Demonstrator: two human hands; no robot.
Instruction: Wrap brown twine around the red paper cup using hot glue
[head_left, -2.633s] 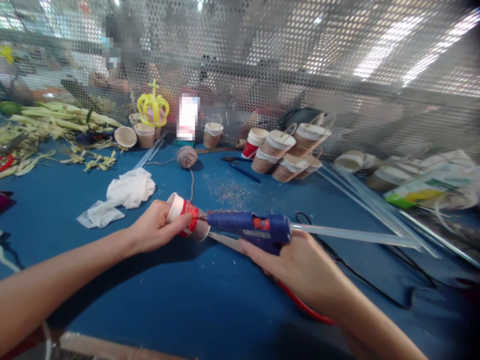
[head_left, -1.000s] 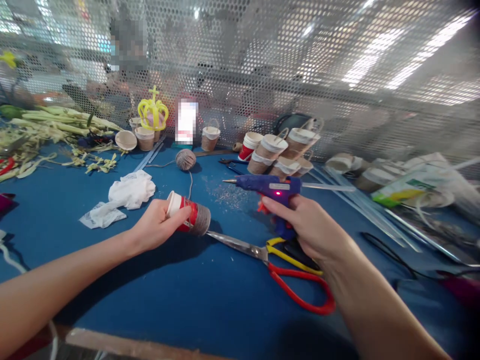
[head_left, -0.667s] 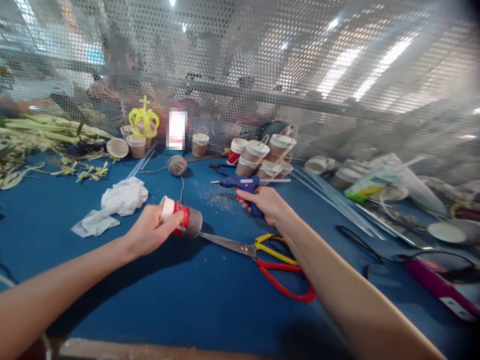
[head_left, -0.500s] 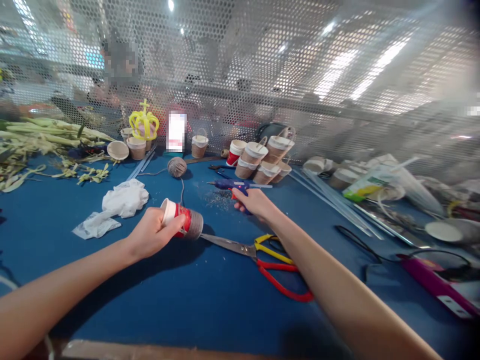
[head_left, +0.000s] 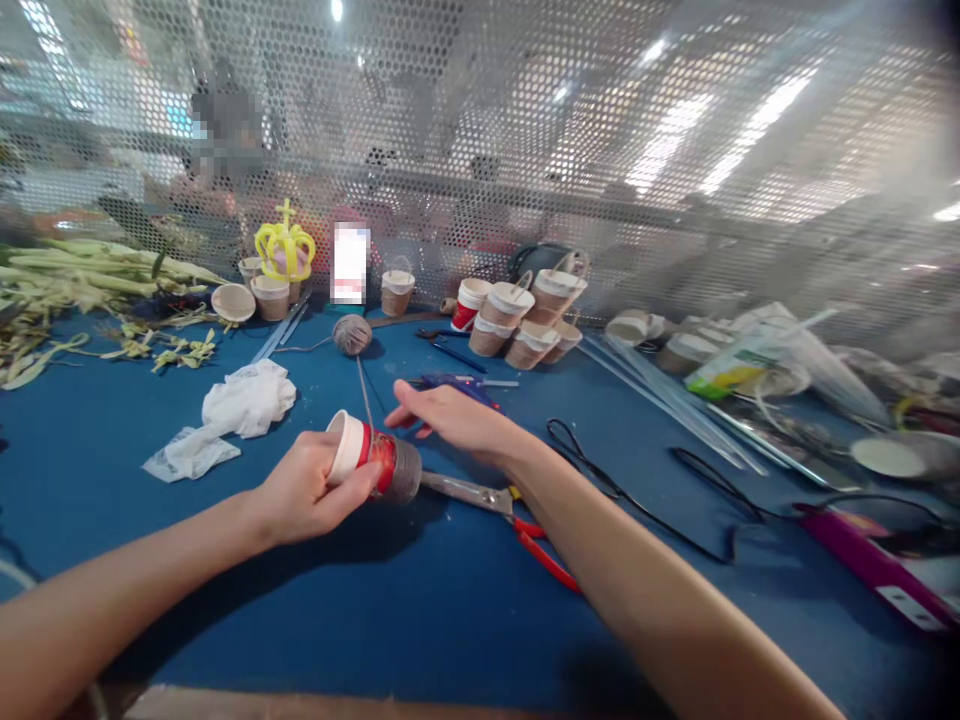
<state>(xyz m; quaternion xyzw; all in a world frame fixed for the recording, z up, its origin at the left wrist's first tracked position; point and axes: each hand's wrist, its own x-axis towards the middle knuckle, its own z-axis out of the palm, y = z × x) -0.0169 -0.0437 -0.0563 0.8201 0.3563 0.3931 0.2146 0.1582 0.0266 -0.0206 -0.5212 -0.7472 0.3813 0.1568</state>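
My left hand is closed around a red and white paper cup, held tilted with its mouth to the left. Grey yarn is wound around the base end of the cup. A strand runs up from it to a ball of yarn. My right hand hovers just beyond the cup, fingers stretched out and holding nothing. Behind that hand lies a blue glue gun with a clear stick in its back, partly hidden. Large scissors with red and yellow handles lie under my right forearm, partly covered.
Crumpled white plastic lies left. Wrapped paper cups are stacked at the back, near a phone and a yellow crown. Clear glue sticks, a black cable and a purple power strip occupy the right.
My right hand has let go of the glue gun, which now rests on the table, and has moved left toward the cup. The cup has shifted slightly right and nearer to me.
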